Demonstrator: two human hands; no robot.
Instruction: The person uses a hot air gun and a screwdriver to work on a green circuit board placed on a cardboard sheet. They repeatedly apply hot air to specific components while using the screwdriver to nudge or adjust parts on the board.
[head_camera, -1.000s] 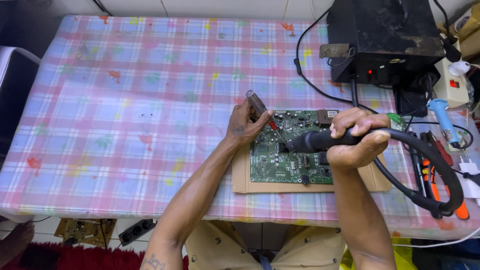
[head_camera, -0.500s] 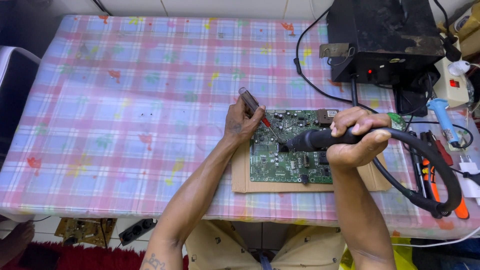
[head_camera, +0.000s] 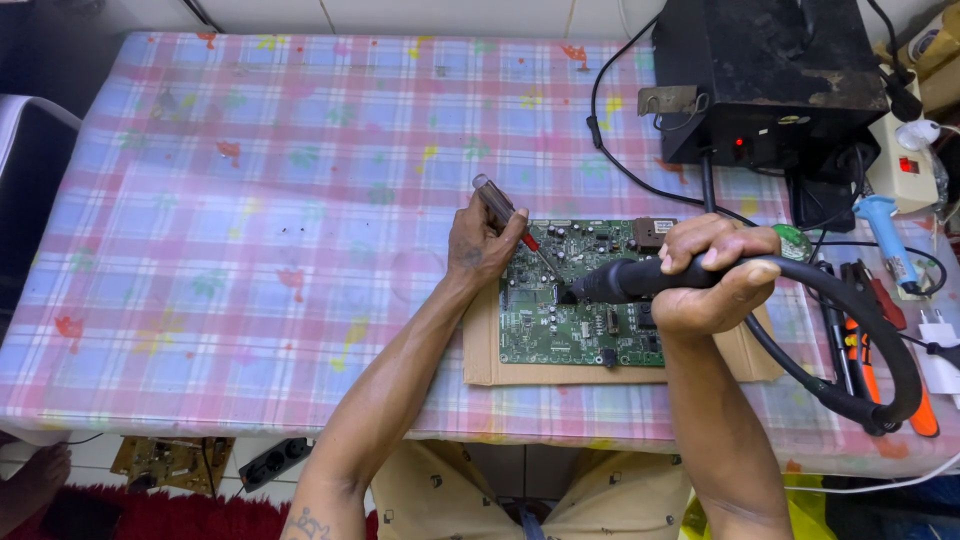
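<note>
Left hand (head_camera: 480, 243) has tilted its screwdriver (head_camera: 512, 221), tip pointing lower-right.

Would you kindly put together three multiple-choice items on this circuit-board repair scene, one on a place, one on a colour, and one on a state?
1. What does the green circuit board rest on?
A. a cardboard sheet
B. a metal tray
C. the person's lap

2. What colour is the box-shaped unit at the table's far right?
A. white
B. black
C. yellow

3. What is the right hand doing?
A. lying flat and empty
B. holding a cup
C. gripping a black hose-fed handpiece

Answers:
1. A, since the cardboard sheet shows past the board's edges.
2. B, as its casing is black with small red lights.
3. C, since its fingers wrap the black hose-fed handpiece, aimed at the board, while the left hand holds a thin tool.
</note>
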